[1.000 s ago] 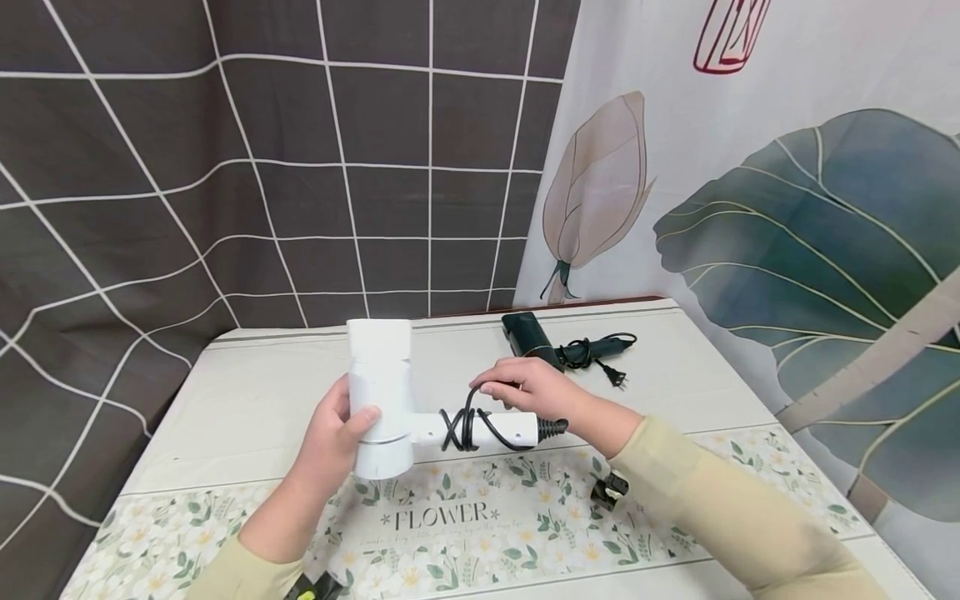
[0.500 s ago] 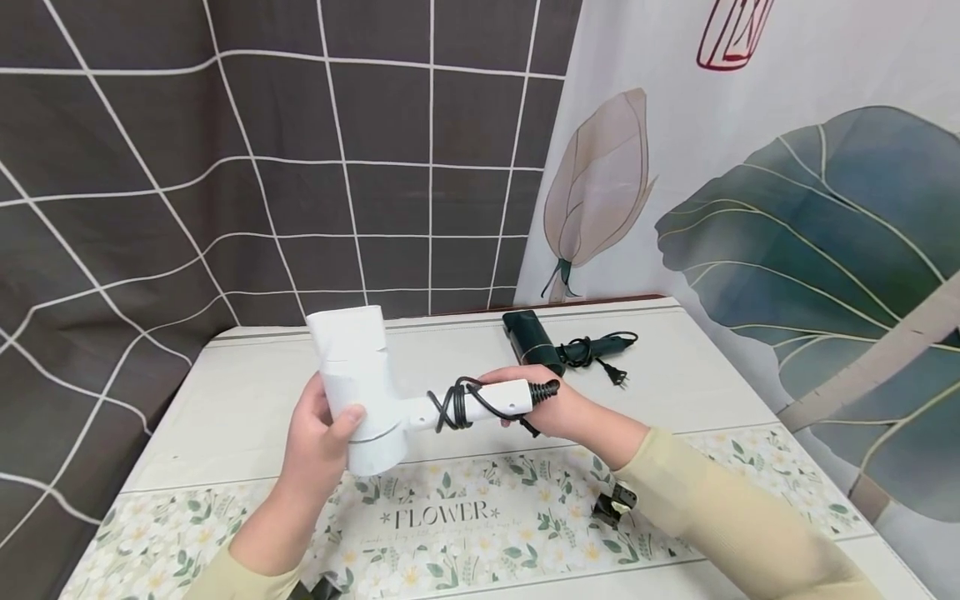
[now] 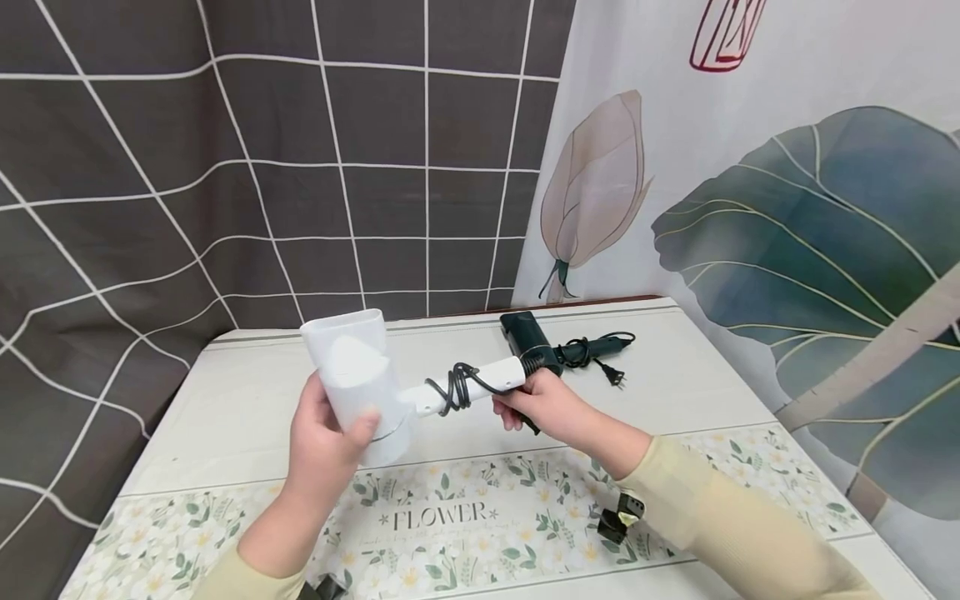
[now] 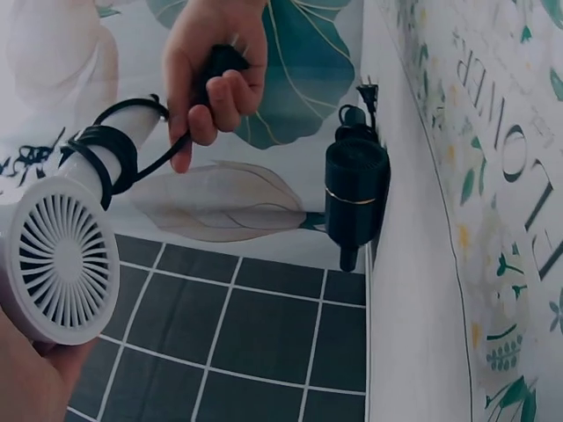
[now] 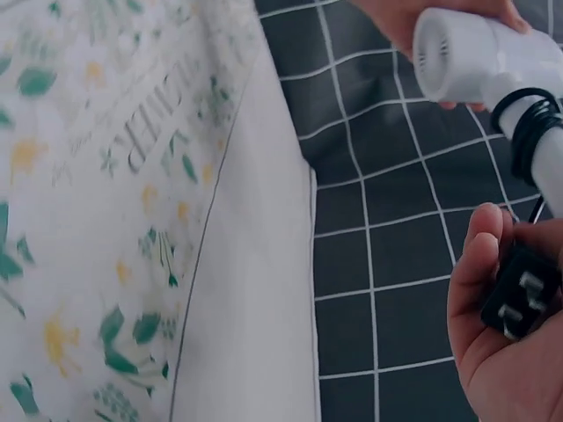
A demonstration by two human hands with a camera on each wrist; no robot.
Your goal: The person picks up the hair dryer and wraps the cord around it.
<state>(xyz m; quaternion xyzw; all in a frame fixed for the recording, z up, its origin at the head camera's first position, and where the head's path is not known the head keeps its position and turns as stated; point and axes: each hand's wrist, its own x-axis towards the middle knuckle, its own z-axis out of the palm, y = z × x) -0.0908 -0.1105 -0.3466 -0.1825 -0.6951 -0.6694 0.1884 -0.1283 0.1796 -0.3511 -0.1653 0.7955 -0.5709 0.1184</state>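
My left hand (image 3: 324, 442) grips the barrel of a white hair dryer (image 3: 351, 367), raised above the table with its flat nozzle tilted up and left. Its round vented back (image 4: 69, 259) shows in the left wrist view. A black cord (image 3: 457, 388) is wound in several turns round the white handle, which points right. My right hand (image 3: 553, 408) is beside the handle's end, fingers curled round the cord's black plug (image 5: 521, 294). In the right wrist view the plug's metal prongs face out of the palm.
A dark green hair dryer (image 3: 531, 340) with its cord wrapped lies at the back right of the table (image 3: 255, 392). Its plug (image 3: 615, 375) lies loose beside it. A dark grid curtain (image 3: 390, 200) and a leaf-print curtain (image 3: 810, 250) hang behind the table.
The white hair dryer has tilted, its nozzle going left and its handle end rising. My right hand has gone from the cord above the handle to the plug below the handle's end.
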